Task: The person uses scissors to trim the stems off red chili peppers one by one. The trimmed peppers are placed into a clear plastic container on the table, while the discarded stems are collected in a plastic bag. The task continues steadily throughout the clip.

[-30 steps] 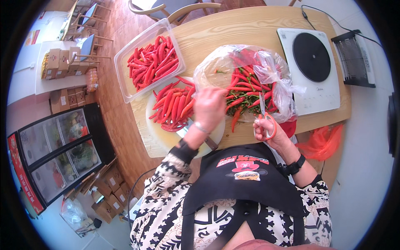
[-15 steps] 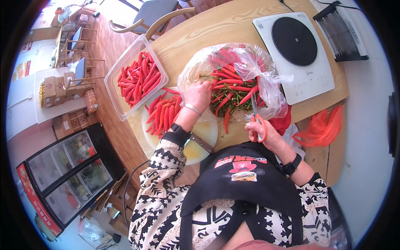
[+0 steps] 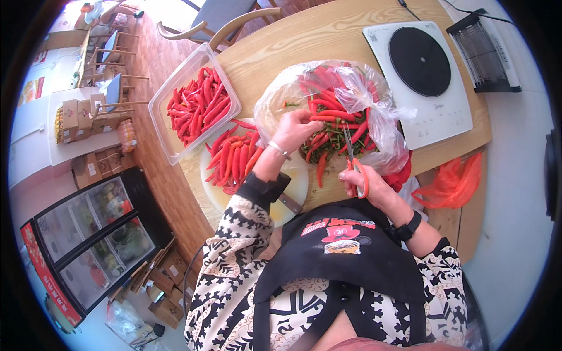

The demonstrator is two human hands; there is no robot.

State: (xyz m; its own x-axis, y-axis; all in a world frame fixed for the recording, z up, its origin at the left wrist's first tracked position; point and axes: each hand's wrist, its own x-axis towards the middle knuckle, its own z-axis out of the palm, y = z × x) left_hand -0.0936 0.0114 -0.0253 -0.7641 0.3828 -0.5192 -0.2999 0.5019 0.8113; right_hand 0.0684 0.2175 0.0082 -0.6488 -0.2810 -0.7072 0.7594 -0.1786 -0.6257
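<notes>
My left hand (image 3: 293,132) reaches to the left side of an opened clear plastic bag (image 3: 270,104). Its fingers are closed on the end of a red chili pepper (image 3: 325,118) in the bag, among green stems. My right hand (image 3: 377,190) holds orange-handled scissors (image 3: 349,145), whose blades point up over the peppers. Left of the bag, a pile of red chilies (image 3: 235,159) lies on a round white cutting board (image 3: 300,180). A knife (image 3: 289,203) rests at the board's near edge, partly hidden by my left sleeve.
A clear plastic tub (image 3: 158,126) of chilies stands at the table's left edge. An induction cooker (image 3: 420,76) sits right of the bag, with a heater-like appliance (image 3: 483,52) beyond it. A red plastic bag (image 3: 455,186) hangs at the right. Chairs (image 3: 246,26) stand behind the table.
My left hand has moved right, from the bag's left rim to a chili inside. The scissors have shifted slightly left, with their blades nearer my left hand. The view has shifted slightly.
</notes>
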